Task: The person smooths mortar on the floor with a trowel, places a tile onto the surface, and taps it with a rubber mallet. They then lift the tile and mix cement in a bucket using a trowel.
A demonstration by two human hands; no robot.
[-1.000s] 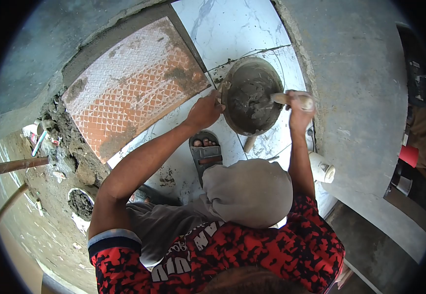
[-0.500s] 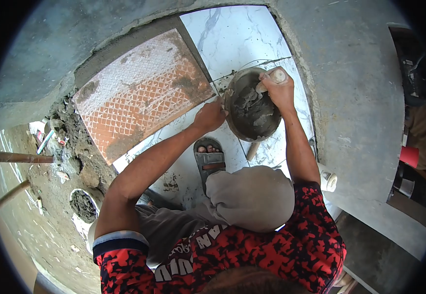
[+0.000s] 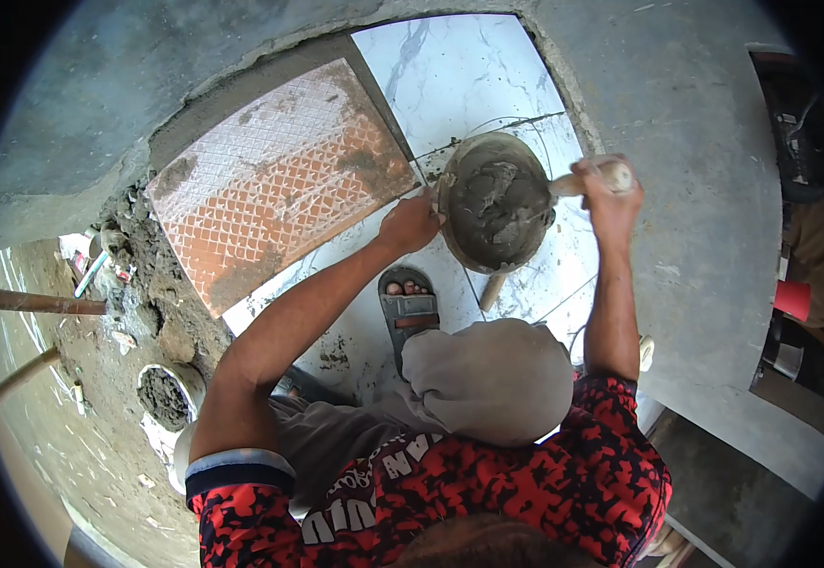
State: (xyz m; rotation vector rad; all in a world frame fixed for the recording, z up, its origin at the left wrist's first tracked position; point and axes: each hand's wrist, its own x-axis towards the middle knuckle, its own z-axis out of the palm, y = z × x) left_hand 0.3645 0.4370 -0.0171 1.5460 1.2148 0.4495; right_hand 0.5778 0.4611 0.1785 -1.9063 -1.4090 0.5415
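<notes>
A round bucket (image 3: 476,144) of wet grey mortar (image 3: 499,213) stands on the white tiles in front of me. My left hand (image 3: 410,224) is closed on its left rim. At the right side, my right hand (image 3: 611,194) grips the pale handle of a trowel (image 3: 568,186); its blade is hidden or covered with mortar near the bucket's right rim. Left of the bucket lies a large tile (image 3: 279,194) with its ridged orange back facing up, smeared with mortar in places.
White marbled tiles (image 3: 459,71) cover the floor ahead, bordered by a grey wall (image 3: 696,189) on the right. A smaller mortar-filled bucket (image 3: 189,383) stands at left beside rubble (image 3: 170,322). A wooden handle (image 3: 492,292) sticks out below the large bucket. My sandalled foot (image 3: 406,308) is close by.
My right hand has swung right with the trowel, from over the mortar to outside the bucket's right rim. The bucket appears slightly tilted; my left hand stays on its rim.
</notes>
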